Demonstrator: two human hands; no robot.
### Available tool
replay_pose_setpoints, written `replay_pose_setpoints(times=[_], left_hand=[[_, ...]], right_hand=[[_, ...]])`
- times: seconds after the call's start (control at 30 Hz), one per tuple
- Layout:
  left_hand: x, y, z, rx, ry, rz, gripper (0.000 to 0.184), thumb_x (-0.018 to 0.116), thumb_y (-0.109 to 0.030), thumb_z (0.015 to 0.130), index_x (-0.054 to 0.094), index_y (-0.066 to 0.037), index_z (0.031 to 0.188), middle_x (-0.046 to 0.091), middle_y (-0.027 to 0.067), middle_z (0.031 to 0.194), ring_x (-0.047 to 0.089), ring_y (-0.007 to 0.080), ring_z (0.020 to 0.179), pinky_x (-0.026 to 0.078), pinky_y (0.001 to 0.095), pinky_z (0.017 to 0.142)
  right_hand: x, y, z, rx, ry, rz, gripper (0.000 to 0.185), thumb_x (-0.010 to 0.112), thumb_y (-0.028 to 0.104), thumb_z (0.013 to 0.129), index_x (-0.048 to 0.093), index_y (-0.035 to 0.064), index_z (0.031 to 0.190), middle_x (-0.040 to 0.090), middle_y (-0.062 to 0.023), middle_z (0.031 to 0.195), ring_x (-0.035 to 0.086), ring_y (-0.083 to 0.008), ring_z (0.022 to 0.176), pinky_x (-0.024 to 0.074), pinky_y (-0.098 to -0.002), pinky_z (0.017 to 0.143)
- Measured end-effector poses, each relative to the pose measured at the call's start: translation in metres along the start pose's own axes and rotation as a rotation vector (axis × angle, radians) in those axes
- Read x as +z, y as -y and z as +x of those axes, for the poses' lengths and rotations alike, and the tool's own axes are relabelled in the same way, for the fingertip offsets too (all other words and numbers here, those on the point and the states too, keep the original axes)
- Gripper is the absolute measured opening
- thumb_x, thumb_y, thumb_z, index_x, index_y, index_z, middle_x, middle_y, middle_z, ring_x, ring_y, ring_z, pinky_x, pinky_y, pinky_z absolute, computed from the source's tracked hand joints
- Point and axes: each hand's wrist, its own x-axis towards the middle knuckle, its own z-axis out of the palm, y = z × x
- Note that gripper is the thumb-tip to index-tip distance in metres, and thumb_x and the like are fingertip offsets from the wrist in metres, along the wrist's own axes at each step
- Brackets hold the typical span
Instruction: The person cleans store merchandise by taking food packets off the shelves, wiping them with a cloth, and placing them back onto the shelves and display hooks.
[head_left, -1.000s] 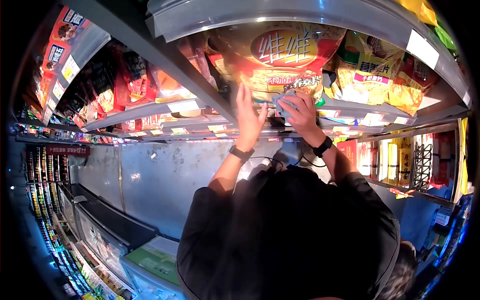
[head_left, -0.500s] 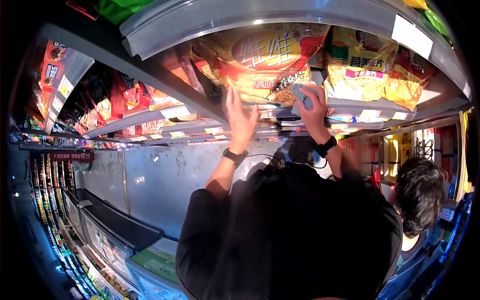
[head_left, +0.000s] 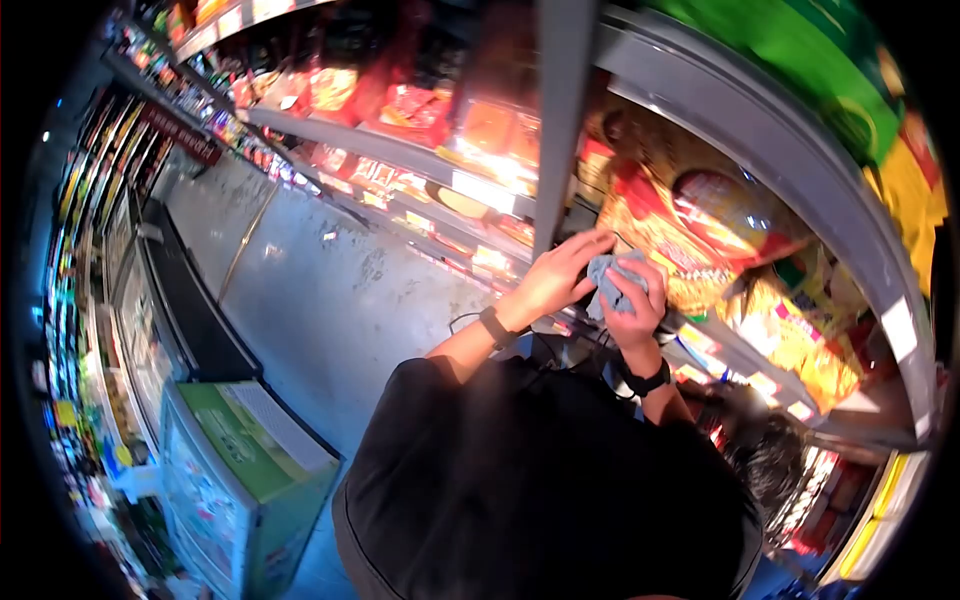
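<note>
A crumpled grey-blue cloth is bunched in my right hand, whose fingers curl around it at the front of the shelf. Close beside it, my left hand has its fingers stretched toward the shelf edge, near the grey upright post. No object shows in the left hand, and its fingertips are close to the cloth. Just past both hands, a large yellow-and-red bag of cereal flakes leans on the shelf. Another bag of flakes stands to its right.
Above the bags runs a grey shelf edge, with a green package over it. Red packets fill the shelves left of the post. A freezer case stands across the aisle floor. A person's dark hair shows at lower right.
My view has swung round, so the shelf now slants down to the right. My left hand has left the flake bag and come beside my right, which still holds the cloth.
</note>
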Motion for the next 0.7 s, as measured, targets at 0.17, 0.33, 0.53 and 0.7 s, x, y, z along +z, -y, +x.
replay_pose_setpoints(times=[0.17, 0.33, 0.53, 0.7], left_hand=[[-0.076, 0.043, -0.013, 0.255, -0.196, 0.087, 0.023, 0.062, -0.006, 0.077, 0.066, -0.007, 0.1, 0.062, 0.0084, 0.078, 0.062, 0.0251, 0.073, 0.05, 0.0336, 0.064], [-0.192, 0.093, -0.005, 0.252, -0.457, 0.074, 0.02, 0.062, -0.001, 0.077, 0.067, -0.004, 0.095, 0.063, 0.0101, 0.079, 0.062, 0.0241, 0.072, 0.05, 0.0321, 0.064], [-0.308, 0.168, 0.027, 0.148, -0.412, 0.076, 0.026, 0.063, -0.009, 0.082, 0.061, -0.002, 0.107, 0.063, 0.0148, 0.103, 0.06, 0.0307, 0.097, 0.049, 0.0357, 0.084], [-0.349, 0.204, 0.057, 0.031, -0.138, 0.158, 0.043, 0.062, -0.028, 0.084, 0.054, 0.005, 0.11, 0.054, 0.0244, 0.114, 0.054, 0.0383, 0.106, 0.044, 0.0403, 0.09]], right_hand=[[0.049, 0.036, 0.027, -0.116, 0.129, 0.103, 0.038, 0.073, 0.005, 0.051, 0.069, 0.01, 0.089, 0.061, -0.0068, 0.098, 0.054, -0.0303, 0.088, 0.047, -0.0387, 0.077], [0.138, 0.066, 0.056, -0.151, 0.122, 0.187, 0.04, 0.074, 0.0, 0.048, 0.067, 0.0076, 0.087, 0.06, -0.0088, 0.097, 0.055, -0.0302, 0.088, 0.0469, -0.04, 0.076], [0.242, 0.084, 0.087, -0.026, -0.028, 0.027, 0.035, 0.073, 0.0, 0.055, 0.066, 0.0047, 0.089, 0.059, -0.0114, 0.098, 0.056, -0.0315, 0.091, 0.046, -0.0407, 0.079], [0.301, 0.102, 0.117, 0.037, -0.089, -0.022, 0.036, 0.073, -0.001, 0.054, 0.067, 0.005, 0.09, 0.059, -0.0109, 0.099, 0.056, -0.0305, 0.092, 0.0461, -0.0393, 0.08]])
